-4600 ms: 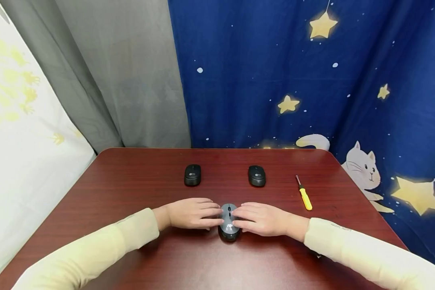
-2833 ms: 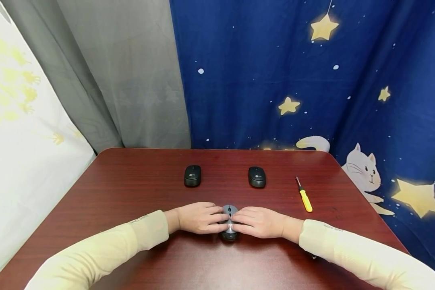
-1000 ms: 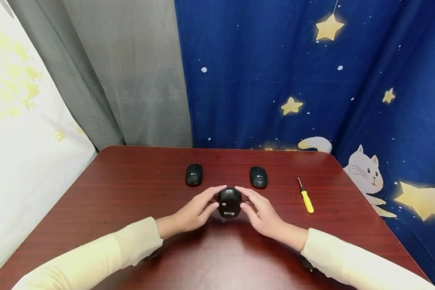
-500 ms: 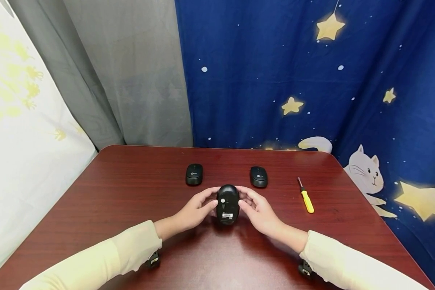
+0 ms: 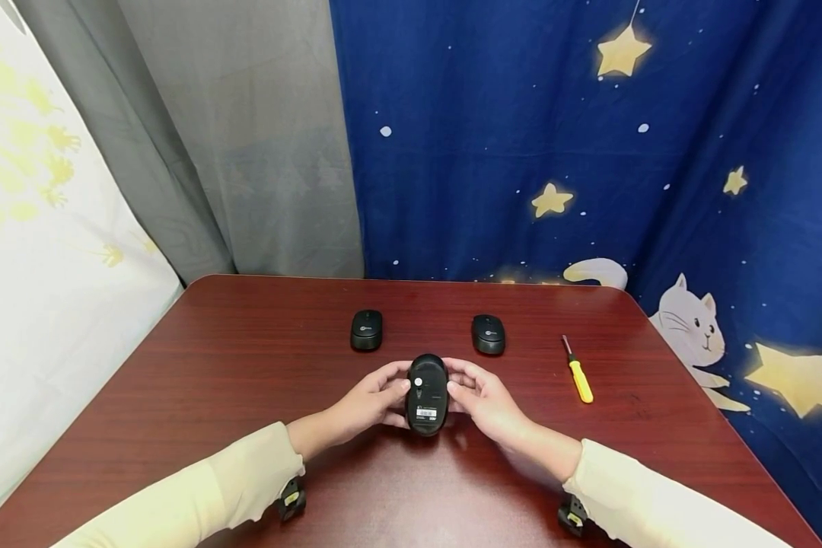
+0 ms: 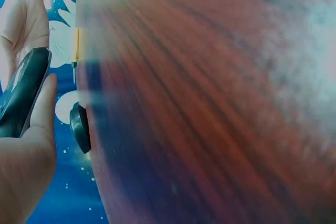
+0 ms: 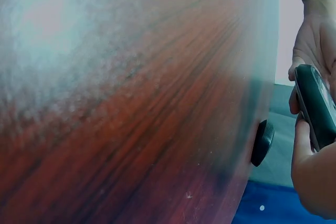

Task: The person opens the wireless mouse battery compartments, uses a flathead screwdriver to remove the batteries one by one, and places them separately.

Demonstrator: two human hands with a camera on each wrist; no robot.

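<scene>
Between both hands a computer mouse (image 5: 428, 396) is held above the table, its black underside with a white label and a round pale spot turned toward the head camera. My left hand (image 5: 359, 403) grips its left edge, thumb on the underside and fingers behind. On the opposite edge my right hand (image 5: 493, 407) holds it the same way. In the left wrist view the mouse (image 6: 23, 95) shows edge-on beside the left hand (image 6: 31, 166). The right wrist view has the mouse (image 7: 316, 106) against the right hand (image 7: 317, 182). Its grey top is hidden.
Two black mice stand farther back on the dark red table (image 5: 260, 320): a left one (image 5: 366, 330) and a right one (image 5: 489, 335). A screwdriver with a yellow handle (image 5: 579, 380) lies at the right. Curtains hang behind the table's far edge.
Earlier the grey mouse lay top up on the table under both hands. It has been picked up and turned underside up, then tilted flatter and lowered slightly toward the person.
</scene>
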